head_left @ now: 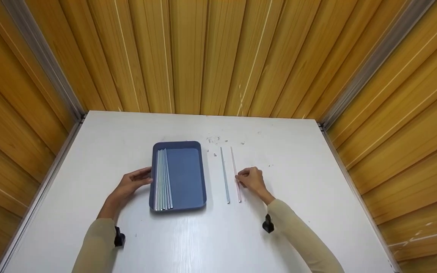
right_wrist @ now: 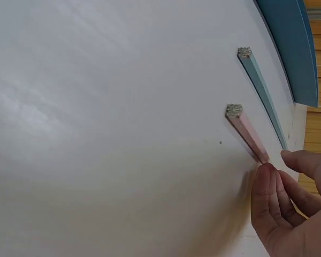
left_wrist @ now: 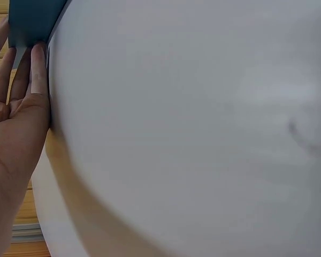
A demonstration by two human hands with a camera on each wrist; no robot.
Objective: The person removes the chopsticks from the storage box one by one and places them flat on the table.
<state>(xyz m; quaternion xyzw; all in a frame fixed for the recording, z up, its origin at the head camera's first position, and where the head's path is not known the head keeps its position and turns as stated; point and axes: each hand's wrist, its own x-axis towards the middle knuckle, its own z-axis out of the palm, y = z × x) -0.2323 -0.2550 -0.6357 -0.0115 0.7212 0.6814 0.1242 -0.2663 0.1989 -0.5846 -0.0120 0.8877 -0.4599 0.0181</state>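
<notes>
A dark blue rectangular tray lies on the white table, with several pale chopsticks side by side along its left part. At the tray's left wall is my left hand, its extended fingers touching the side; the left wrist view shows the fingers against the blue edge. To the right of the tray lie a light blue chopstick and a pink chopstick. My right hand holds the pink one around its middle, thumb and fingertips on either side. Both sticks show speckled thick ends in the right wrist view.
Small dark specks dot the white table beyond and right of the tray. Yellow wood-panel walls stand at the back and sides. Metal frame rails run along the corners.
</notes>
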